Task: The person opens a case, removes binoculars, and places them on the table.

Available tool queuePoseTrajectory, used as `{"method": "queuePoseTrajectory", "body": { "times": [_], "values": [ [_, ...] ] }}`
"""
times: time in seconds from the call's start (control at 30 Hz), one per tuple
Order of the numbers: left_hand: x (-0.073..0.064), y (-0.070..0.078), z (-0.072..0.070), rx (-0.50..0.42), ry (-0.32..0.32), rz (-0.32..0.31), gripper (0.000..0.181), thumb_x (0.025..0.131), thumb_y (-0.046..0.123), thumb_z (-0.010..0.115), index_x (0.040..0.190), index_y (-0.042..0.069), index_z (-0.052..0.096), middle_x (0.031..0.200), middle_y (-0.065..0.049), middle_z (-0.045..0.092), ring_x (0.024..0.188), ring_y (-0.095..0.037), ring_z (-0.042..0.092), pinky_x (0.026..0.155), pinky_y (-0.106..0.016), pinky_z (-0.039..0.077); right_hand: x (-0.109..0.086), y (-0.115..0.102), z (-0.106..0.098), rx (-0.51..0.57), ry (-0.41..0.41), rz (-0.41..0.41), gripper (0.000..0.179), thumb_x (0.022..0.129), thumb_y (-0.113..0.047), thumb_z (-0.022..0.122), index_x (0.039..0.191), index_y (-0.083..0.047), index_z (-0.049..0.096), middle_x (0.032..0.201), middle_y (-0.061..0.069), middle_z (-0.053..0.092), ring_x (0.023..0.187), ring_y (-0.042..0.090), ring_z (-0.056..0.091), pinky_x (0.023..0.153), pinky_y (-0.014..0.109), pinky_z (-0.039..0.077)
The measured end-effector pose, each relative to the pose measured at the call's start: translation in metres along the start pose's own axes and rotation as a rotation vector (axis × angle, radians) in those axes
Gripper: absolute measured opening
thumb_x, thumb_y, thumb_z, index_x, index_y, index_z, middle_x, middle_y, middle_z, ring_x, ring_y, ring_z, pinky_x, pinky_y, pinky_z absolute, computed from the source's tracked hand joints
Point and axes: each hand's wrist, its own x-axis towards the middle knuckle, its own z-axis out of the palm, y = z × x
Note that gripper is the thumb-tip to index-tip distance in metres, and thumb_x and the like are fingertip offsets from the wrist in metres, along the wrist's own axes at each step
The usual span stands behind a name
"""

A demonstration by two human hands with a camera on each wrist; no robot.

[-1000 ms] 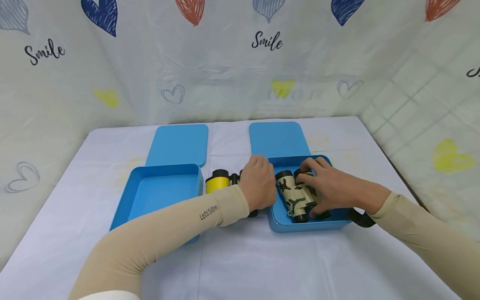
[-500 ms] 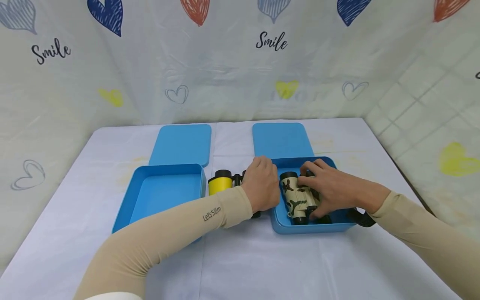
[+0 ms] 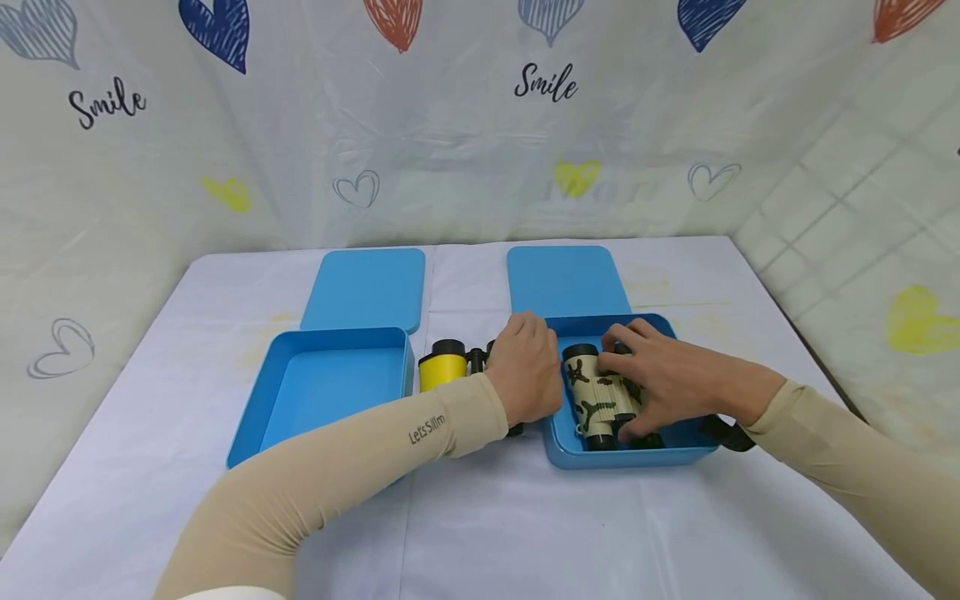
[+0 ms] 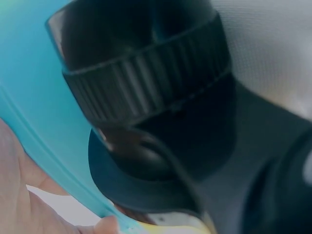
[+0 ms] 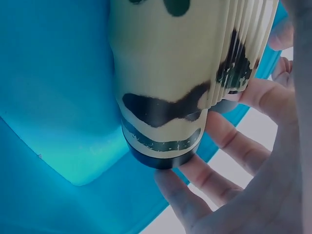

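Observation:
In the head view, a pair of camouflage binoculars (image 3: 592, 396) lies inside the right blue box (image 3: 630, 457). My right hand (image 3: 656, 375) holds its right barrel from above, fingers and thumb curled round it. The right wrist view has several fingertips touching the barrel's dark end ring (image 5: 163, 161). My left hand (image 3: 527, 371) grips this box's left wall. Close beside that wall stand yellow and black binoculars (image 3: 442, 369), partly hidden behind the left hand and sleeve. Their black eyepiece (image 4: 146, 83) fills much of the left wrist view, near my left fingers (image 4: 44, 204).
Another blue box (image 3: 337, 375) sits to the left, partly behind the left sleeve. Two flat blue lids (image 3: 367, 287) lie behind the boxes. A black strap (image 3: 731, 435) hangs over the right box's right rim. White cloth (image 3: 540, 533) covers the table.
The camouflage binoculars have turned slightly in the right hand and lie straighter along the box. Both hands keep their holds, and the head view has shifted a little.

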Motion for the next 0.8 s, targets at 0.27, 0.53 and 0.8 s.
{"method": "queuePoseTrajectory", "body": {
  "times": [0.27,0.53,0.8],
  "values": [
    [0.0007,0.0009,0.0007,-0.014,0.006,-0.012,0.027,0.103,0.030,0.034,0.088,0.017,0.053,0.081,0.003,0.044,0.077,-0.017,0.036,0.075,-0.032,0.023,0.0008,0.0017,0.0002,-0.043,0.026,-0.026,0.072,0.066,-0.070,0.085,0.121,-0.027,0.067,0.122,0.001,0.054,0.099,0.019,0.042,0.075,0.035,0.044],
    [0.0000,0.0019,0.0016,0.005,0.016,-0.012,0.025,0.102,0.029,0.036,0.084,0.018,0.050,0.079,0.003,0.040,0.076,-0.016,0.033,0.075,-0.031,0.020,0.0013,0.0015,0.0024,-0.059,0.050,-0.047,0.071,0.066,-0.069,0.086,0.121,-0.028,0.068,0.119,0.000,0.054,0.098,0.019,0.041,0.074,0.035,0.043],
    [0.0009,0.0023,0.0019,0.004,-0.010,-0.011,0.026,0.102,0.031,0.035,0.085,0.018,0.049,0.080,0.003,0.040,0.077,-0.016,0.034,0.076,-0.032,0.021,-0.0001,0.0009,0.0023,-0.108,0.103,-0.084,0.069,0.064,-0.068,0.087,0.119,-0.030,0.069,0.117,-0.001,0.055,0.098,0.018,0.042,0.074,0.035,0.044]
  ]
}}
